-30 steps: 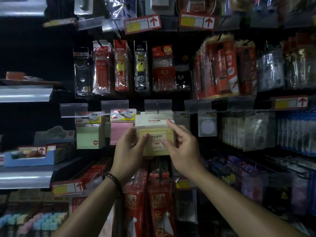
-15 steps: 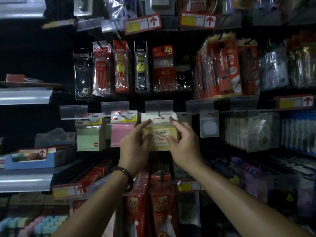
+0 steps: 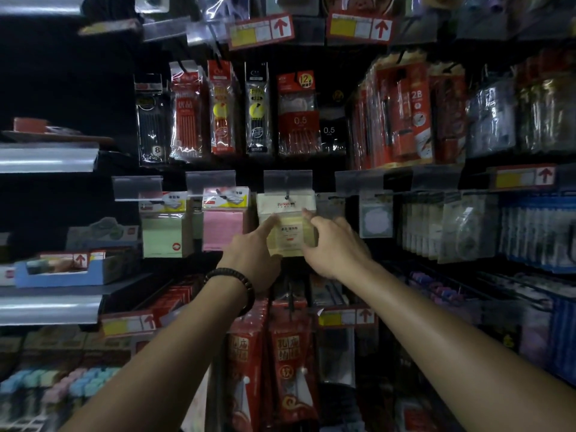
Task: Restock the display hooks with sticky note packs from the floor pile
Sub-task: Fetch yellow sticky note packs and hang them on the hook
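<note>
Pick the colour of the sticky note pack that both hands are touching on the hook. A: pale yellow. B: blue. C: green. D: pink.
A: the pale yellow sticky note pack between the left hand and the right hand hangs right of the pink pack.

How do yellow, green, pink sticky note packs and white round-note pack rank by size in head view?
1. yellow sticky note pack, marginally
2. green sticky note pack and pink sticky note pack: alike
3. white round-note pack
</note>
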`<state>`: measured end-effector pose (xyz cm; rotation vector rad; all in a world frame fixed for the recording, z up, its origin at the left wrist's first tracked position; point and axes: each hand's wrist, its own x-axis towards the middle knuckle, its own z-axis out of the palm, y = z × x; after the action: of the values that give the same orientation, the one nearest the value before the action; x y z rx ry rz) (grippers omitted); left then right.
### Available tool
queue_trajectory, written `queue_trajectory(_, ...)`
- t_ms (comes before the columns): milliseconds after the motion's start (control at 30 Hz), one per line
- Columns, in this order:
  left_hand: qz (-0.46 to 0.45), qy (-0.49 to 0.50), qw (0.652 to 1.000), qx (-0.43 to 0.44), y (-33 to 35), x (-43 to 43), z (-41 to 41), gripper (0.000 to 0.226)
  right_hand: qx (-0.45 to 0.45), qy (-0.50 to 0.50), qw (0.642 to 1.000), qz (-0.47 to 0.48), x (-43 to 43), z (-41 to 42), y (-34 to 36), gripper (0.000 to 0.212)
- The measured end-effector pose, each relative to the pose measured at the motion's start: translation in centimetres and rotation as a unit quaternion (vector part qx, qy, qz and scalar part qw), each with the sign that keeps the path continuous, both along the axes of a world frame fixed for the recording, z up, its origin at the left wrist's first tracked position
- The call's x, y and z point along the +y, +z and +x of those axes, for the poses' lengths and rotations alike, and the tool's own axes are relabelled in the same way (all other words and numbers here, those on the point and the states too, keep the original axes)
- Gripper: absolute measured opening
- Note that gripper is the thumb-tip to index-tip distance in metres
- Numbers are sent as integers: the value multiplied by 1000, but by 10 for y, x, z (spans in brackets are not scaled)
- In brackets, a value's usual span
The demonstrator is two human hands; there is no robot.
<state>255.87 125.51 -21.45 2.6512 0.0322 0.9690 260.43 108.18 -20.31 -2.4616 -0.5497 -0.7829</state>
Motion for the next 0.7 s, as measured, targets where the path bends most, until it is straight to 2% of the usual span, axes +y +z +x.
queue_trajectory(200,15,10,998,-66,-27,-7,-45,54,-105,65,990,76,-30,-28,-37,46)
queue_trajectory(367,-15,-20,988,-155,-94,-20,-95,28,-171,116,973,99,-53,-63,-115,23)
queue_trajectory(533,-34,-79,987,-139,-209,-31,-129,12,-104,157,979,81,-77,-96,-232,16)
queue_trajectory(700,-41,-88,995,7,-358,-27,-137,12,22,140,987,75,-105,-100,-372,4)
